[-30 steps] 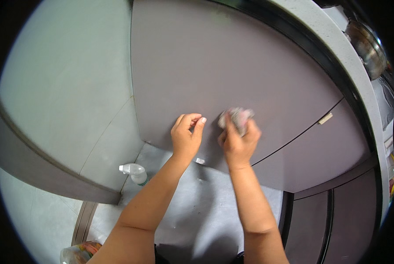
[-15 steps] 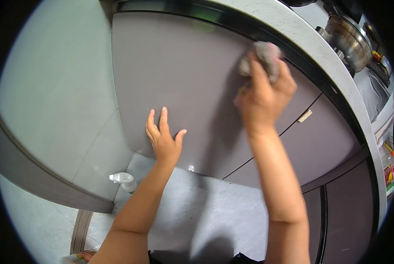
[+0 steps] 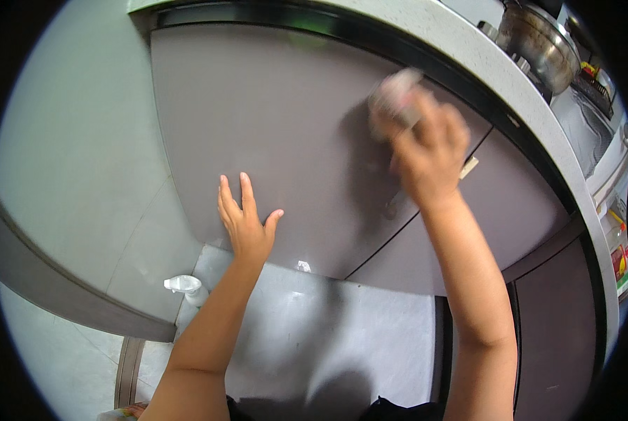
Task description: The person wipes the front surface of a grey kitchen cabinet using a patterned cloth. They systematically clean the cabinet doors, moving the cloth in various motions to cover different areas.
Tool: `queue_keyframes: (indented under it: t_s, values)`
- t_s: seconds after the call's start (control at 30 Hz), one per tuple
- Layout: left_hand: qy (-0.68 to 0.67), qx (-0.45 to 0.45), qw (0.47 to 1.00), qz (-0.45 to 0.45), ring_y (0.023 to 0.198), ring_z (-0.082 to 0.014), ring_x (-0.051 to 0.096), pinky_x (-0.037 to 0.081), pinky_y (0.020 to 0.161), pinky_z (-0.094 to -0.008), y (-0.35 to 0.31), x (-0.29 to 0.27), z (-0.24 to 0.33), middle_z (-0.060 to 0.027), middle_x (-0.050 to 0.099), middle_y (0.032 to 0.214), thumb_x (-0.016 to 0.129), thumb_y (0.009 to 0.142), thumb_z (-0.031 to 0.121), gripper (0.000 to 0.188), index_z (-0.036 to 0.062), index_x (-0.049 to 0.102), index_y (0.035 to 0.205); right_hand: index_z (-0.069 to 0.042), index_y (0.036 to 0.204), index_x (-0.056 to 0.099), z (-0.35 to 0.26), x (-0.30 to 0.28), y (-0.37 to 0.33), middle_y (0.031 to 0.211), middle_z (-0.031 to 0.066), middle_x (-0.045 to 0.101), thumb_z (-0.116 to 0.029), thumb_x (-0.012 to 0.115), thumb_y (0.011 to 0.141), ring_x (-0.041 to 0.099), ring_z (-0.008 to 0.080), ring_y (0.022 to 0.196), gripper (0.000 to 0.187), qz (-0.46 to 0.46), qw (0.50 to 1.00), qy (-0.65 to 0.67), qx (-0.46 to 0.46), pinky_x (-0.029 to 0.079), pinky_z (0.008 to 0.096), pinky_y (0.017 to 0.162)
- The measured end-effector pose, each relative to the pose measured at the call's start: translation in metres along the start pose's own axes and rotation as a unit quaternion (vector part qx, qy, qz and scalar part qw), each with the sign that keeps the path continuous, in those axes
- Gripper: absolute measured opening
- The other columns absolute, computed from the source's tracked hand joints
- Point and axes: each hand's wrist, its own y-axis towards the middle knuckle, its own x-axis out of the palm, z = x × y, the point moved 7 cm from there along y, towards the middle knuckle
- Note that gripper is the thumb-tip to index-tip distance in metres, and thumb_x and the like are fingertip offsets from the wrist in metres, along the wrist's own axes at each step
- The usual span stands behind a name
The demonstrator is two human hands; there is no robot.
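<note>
- Cloth [image 3: 397, 98]: bunched, greyish with pink, motion-blurred; was over the upper right part of the grey cabinet door [image 3: 258, 119]. Couldn't tell whether it was pressed on.
- Right hand [image 3: 432, 151]: gripped the cloth, fingers wrapped round it, in front of the door's upper right.
- Left hand [image 3: 247, 228]: held nothing, fingers spread wide, at the door's lower left; contact unclear.
- Handling (judgement): wiping looked to be the step; it called for a flatter cloth fold, even pressure, overlapping strokes, care along the door's top edge and right-hand seam. Left palm braced on the door would have steadied the body.
- Spray bottle [image 3: 185, 285]: white-topped, just below the door's lower left corner.
- White scrap [image 3: 303, 266]: at the door's bottom edge.
- Desk [image 3: 426, 28]: pale edge above the door.
- Metal pot [image 3: 538, 49]: beyond the door's upper right.
</note>
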Motion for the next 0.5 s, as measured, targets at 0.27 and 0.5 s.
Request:
queue_keyframes:
  t_s: [0.27,0.5]
  values:
    - [0.017,0.034,0.999,-0.008,0.139,-0.0471,0.021,0.026,0.109,-0.0575,-0.002,0.012,0.026,-0.029,0.012,0.155,0.081,0.075,0.021,0.094,0.0061,0.028,0.151,-0.026,0.092,0.07,-0.076,0.018,-0.153,0.132,0.0015,0.054,-0.019,0.068,0.07,0.048,0.0318,0.109,0.022,-0.014,0.977,0.108,0.182,0.039,0.0434,0.085]
    - [0.064,0.046,0.995,-0.059,0.139,-0.0482,0.021,0.022,0.11,-0.0588,-0.017,0.024,0.023,-0.032,0.011,0.154,0.081,0.074,0.023,0.095,0.0068,0.028,0.151,-0.015,0.104,0.069,-0.084,0.001,-0.196,0.128,0.0013,0.054,-0.025,0.062,0.076,0.051,0.0234,0.107,0.031,-0.284,0.938,0.175,-0.097,0.039,0.0368,0.075]
